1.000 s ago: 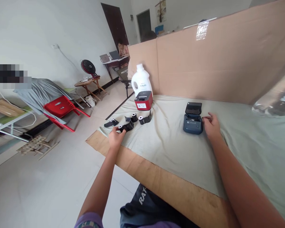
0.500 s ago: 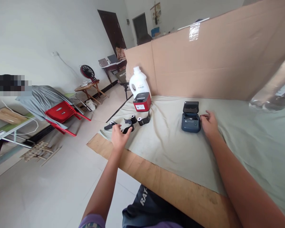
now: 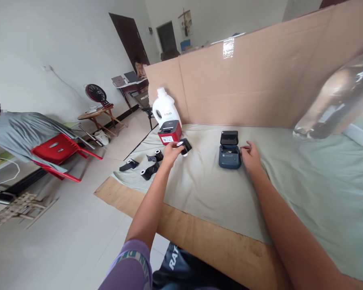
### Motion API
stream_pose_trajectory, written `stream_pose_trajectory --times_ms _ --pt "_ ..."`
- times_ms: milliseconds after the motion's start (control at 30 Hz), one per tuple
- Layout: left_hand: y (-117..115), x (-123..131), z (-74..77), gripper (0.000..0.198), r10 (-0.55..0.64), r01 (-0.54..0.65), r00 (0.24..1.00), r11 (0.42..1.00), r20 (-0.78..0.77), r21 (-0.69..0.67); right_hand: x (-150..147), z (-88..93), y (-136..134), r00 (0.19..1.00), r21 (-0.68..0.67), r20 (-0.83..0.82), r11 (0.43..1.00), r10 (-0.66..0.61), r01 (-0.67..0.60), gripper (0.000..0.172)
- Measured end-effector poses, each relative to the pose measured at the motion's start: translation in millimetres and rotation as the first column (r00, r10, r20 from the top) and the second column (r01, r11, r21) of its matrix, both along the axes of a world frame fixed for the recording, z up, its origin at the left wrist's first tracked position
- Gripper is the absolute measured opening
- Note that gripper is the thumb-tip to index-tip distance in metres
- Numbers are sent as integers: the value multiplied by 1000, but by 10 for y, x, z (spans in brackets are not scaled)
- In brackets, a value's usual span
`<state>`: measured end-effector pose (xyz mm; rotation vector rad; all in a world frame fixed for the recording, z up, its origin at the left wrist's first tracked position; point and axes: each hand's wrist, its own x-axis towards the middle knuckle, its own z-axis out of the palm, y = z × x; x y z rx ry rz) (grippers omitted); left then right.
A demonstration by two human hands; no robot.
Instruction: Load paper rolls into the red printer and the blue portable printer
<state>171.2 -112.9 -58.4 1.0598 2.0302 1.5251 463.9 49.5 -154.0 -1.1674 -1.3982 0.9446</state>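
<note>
My left hand is closed round a small black roll, held just above the pale green cloth. Three more black rolls lie to its left near the table's corner. My right hand rests on the cloth against the right side of a small dark blue printer whose lid stands open; its fingers are curled and touch the printer's edge. A red printer sits behind my left hand, in front of a white jug.
A cardboard wall runs along the table's far side. A clear plastic roll leans at the right. The bare wooden table edge faces me. On the floor to the left stand a red chair, a fan and a low table.
My left hand left the rolls at the table's corner, took hold of one roll and lifted it rightward toward the blue printer. My right hand stayed at the printer.
</note>
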Motion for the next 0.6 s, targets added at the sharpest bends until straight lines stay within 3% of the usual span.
stream_pose_trajectory --times_ms 100,167,267,333,433,600 --pt "223 187 187 29 -189 176 969 980 161 90 -10 34 -31 1000 -18 -11 1000 -6 6 58" --pt "367 348 307 39 -316 276 907 945 279 176 -7 108 -55 999 -27 -33 1000 -10 9 56" --pt "554 629 391 51 -457 436 795 888 400 148 19 328 -88 997 -11 -62 999 40 -41 41" --pt "664 809 352 47 -566 573 730 813 383 110 30 521 -118 991 15 -77 994 107 -106 31" --pt "818 992 186 40 -707 676 655 706 266 210 -3 780 -191 980 56 -87 983 181 -176 24" --pt "990 934 -84 47 -708 642 695 690 127 333 -133 948 -334 968 97 -35 965 247 -243 19"
